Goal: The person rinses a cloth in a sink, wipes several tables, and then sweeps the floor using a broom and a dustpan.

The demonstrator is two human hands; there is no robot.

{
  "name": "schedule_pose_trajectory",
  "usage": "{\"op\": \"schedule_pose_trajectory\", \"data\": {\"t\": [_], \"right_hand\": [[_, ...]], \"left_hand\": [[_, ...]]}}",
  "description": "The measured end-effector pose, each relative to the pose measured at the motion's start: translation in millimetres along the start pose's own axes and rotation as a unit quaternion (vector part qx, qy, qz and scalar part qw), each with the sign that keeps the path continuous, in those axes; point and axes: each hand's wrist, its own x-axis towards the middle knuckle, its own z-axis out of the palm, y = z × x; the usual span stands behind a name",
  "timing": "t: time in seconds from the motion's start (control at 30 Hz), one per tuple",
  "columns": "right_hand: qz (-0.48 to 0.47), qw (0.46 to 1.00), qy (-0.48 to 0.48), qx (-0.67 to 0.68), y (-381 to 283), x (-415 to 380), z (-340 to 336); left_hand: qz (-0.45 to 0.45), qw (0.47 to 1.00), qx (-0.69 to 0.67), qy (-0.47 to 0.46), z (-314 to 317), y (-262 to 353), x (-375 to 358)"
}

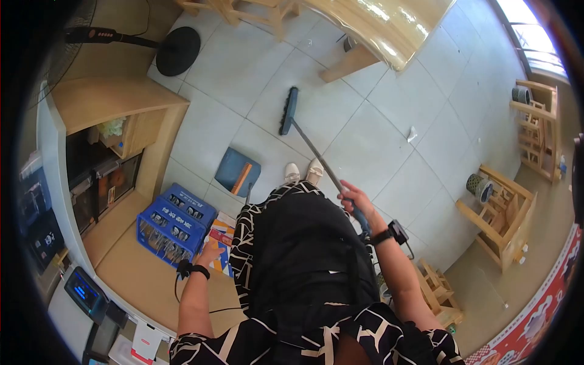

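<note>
A broom (316,153) slants across the tiled floor, its dark-bristled head lying ahead of my shoes. My right hand (356,198) is wrapped round the upper part of its handle. Left of my feet, a blue-grey dustpan (238,171) with an orange comb-like strip rests on the floor. My left hand (210,252) is low at my left side, beside a blue bottle crate (176,224) and over some colourful boxes (222,234). Its fingers are partly spread, and nothing is seen in them.
A wooden table (389,24) stands ahead. Wooden stools (502,216) line the right side, with small bins near them. On the left are a wooden cabinet (115,100) and a round black fan base (178,51). A white scrap (412,134) lies on the floor.
</note>
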Motion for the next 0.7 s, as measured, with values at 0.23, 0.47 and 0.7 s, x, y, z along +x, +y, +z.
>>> {"op": "schedule_pose_trajectory", "data": {"t": [0.23,0.47,0.7], "right_hand": [[-0.003,0.997,0.046,0.069,-6.4,-45.9,-107.9],[-0.058,0.982,0.177,-0.012,-10.0,-80.4,-132.1],[-0.047,0.995,0.057,0.061,14.0,-54.9,-32.5]], "left_hand": [[0.114,0.869,0.290,0.384,5.8,111.2,-122.6],[-0.047,0.936,-0.344,-0.049,-9.5,64.1,-109.1],[-0.039,0.831,-0.529,-0.168,17.8,127.5,-115.6]]}}
